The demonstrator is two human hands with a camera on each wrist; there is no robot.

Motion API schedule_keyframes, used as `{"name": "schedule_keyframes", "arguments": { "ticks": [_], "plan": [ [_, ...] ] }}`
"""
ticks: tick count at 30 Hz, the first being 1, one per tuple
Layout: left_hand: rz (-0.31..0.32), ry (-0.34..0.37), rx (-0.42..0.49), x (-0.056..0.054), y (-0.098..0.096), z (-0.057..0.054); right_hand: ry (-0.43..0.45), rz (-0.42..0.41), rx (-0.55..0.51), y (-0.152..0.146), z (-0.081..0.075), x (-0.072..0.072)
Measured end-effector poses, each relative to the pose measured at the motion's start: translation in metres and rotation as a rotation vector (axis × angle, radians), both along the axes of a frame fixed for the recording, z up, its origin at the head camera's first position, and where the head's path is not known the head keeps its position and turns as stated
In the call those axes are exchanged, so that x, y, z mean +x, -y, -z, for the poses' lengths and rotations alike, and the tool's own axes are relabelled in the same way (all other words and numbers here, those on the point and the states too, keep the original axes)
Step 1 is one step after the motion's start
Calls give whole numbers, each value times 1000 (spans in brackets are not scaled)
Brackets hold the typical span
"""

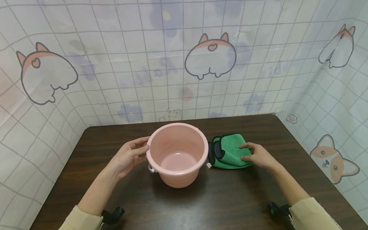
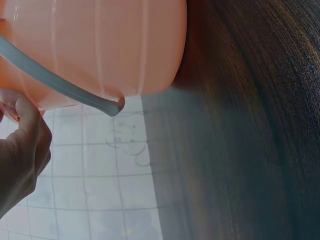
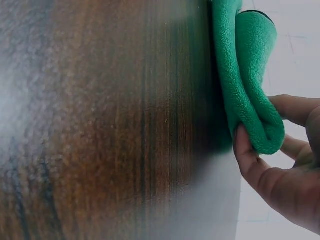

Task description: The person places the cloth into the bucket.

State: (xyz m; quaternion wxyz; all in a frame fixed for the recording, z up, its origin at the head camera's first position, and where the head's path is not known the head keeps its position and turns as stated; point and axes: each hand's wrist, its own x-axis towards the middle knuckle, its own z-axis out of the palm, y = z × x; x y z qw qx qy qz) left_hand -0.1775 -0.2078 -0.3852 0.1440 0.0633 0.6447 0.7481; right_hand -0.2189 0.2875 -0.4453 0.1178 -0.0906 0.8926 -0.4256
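Note:
A pink plastic bucket point(image 1: 178, 180) stands upright on the dark table, its inside bare. My left hand point(image 1: 130, 156) holds the left side of its rim, thumb and fingertips at the edge. In the left wrist view, the bucket's pale handle point(image 2: 60, 85) hangs down along the ribbed wall. To the right of the bucket lies a folded green fleece piece point(image 1: 233, 151) with black trim, a black strap part and a small white tag point(image 1: 209, 165). My right hand point(image 1: 260, 156) pinches its right end. In the right wrist view, the thumb point(image 3: 245, 150) is under the fold and the fingers are over it.
The dark wooden table point(image 1: 184, 207) reaches back to a white grid-patterned sheet point(image 1: 129, 80) with cartoon dogs and flowers, which also covers both sides. Black wrist straps point(image 1: 113, 215) show near both beige sleeves point(image 1: 81, 220).

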Motion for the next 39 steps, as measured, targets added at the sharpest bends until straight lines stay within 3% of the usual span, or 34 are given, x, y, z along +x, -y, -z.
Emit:
{"name": "schedule_keyframes", "arguments": {
  "ticks": [21, 28, 39],
  "plan": [
    [-4, 14, -7, 1, 1, -4, -3, -18, -18, 1, 1, 0],
    [-3, 23, 7, -1, 0, -3, -19, -32, -134, -2, 1, -2],
    [-2, 25, 12, -2, 1, 3, -23, 11, -422, 13, -15, -1]
  ]
}}
